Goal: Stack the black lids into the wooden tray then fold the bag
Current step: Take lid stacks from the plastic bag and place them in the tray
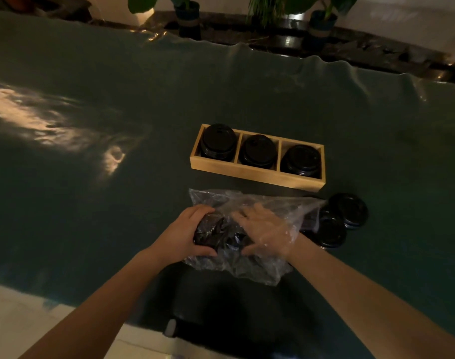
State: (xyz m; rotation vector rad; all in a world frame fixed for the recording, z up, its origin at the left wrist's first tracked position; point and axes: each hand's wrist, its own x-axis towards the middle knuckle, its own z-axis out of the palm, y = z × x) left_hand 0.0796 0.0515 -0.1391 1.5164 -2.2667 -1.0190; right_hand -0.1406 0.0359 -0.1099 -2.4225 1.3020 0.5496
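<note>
A wooden tray (247,171) with three compartments lies on the dark green table; each compartment holds a stack of black lids (218,141). In front of it lies a crumpled clear plastic bag (249,268) with black lids inside (218,233). My left hand (185,234) grips the bag's left side around those lids from outside. My right hand (265,229) is inside the bag, seen through the plastic, fingers spread over the lids. More loose black lids (348,209) lie at the bag's right end, partly out of its mouth.
The green table cover (117,190) stretches wide to the left and far side, with a wavy far edge. Potted plants (188,19) stand on a dark ledge beyond it. A dark object (208,320) lies at the near table edge, below the bag.
</note>
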